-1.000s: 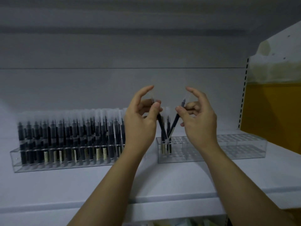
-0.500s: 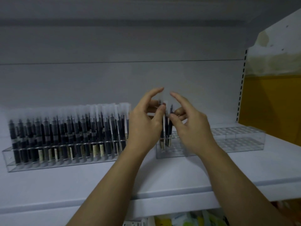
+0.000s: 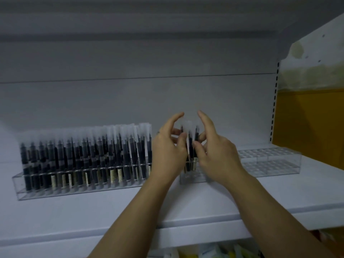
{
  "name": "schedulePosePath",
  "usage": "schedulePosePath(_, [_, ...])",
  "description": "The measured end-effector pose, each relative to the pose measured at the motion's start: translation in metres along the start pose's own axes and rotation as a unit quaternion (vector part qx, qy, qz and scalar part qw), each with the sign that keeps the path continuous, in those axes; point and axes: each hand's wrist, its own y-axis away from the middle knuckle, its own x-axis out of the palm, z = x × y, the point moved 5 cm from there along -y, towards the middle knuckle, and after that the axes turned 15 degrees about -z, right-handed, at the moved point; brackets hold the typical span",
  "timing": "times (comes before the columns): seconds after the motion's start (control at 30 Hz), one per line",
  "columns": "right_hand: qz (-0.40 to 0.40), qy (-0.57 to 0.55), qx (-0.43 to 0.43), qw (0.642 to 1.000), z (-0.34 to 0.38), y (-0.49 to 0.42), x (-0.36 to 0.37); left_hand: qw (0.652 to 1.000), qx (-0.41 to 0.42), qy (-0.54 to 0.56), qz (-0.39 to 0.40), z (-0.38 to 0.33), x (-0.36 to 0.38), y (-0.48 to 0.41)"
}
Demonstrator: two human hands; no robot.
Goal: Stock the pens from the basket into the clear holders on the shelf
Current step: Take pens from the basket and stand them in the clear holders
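The left hand (image 3: 167, 155) and right hand (image 3: 217, 157) pinch slim dark pens (image 3: 190, 144), fingers (image 3: 183, 143) curled. The pens stand in a clear gridded plastic holder (image 3: 270, 161).

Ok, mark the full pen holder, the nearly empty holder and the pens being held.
full pen holder (image 3: 80, 191): head view, clear front wall.
nearly empty holder (image 3: 275, 166): head view, bare front wall.
held pens (image 3: 190, 146): head view, dark barrel.
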Motion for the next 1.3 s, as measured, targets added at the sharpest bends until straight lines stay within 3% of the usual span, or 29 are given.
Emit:
schedulePosePath(0.33, [0.027, 0.011, -0.015, 0.999, 0.0, 0.003, -0.001, 0.997, 0.048, -0.063, 0.022, 0.002, 0.002, 0.002])
schedulePosePath(0.47, [0.021, 0.007, 0.002, 1.0, -0.003, 0.004, -0.001, 0.988, 0.089, -0.098, 0.082, 0.003, 0.009, 0.007])
schedulePosePath(0.67, [0.027, 0.007, 0.009, 1.0, -0.005, 0.007, -0.002, 0.99, 0.085, -0.101, 0.051, 0.005, -0.001, 0.01])
schedulePosePath(0.93, [0.035, -0.064, 0.086, 0.994, -0.007, 0.026, -0.007, 0.978, 0.093, -0.18, 0.045, -0.002, -0.015, 0.024])
schedulePosePath(1.13, [0.025, -0.035, 0.038, 0.998, 0.017, 0.062, -0.028, 0.971, 0.106, -0.209, 0.053, -0.017, -0.045, 0.061])
schedulePosePath(1.3, [0.02, -0.04, 0.005, 0.999, 0.044, 0.11, -0.052, 0.978, 0.118, -0.172, 0.024, -0.043, -0.083, 0.109])
